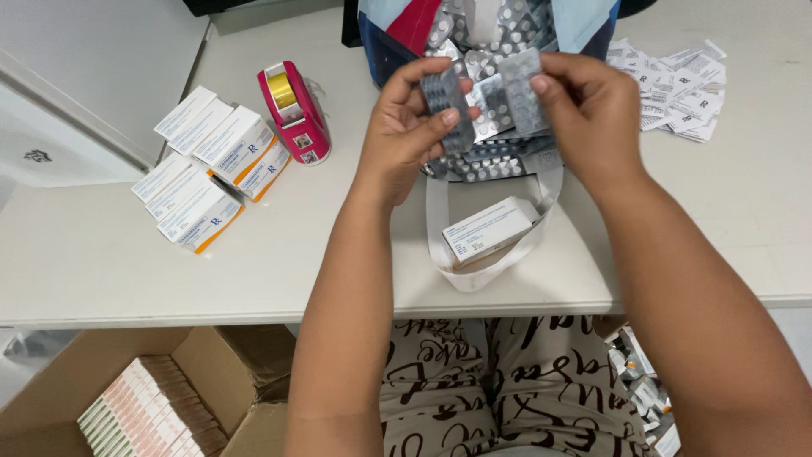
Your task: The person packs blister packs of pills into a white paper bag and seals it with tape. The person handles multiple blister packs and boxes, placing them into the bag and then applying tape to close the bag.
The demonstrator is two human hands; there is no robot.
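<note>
Left hand (406, 127) and right hand (592, 110) each pinch foil blister strips (495, 97), three fanned, above the white worktop (101, 254); fingers closed on them. One small carton (489, 228) lies below; a pink tape dispenser (296, 110) stands left.

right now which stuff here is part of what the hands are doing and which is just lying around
In use:
left hand
right hand
blister strips
bag of blister strips
open white box

Lying about:
tape dispenser
stacked white boxes
paper leaflets
cardboard carton

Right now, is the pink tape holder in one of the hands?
No, the pink tape holder sits on the table, while both hands hold pill strips.
</note>
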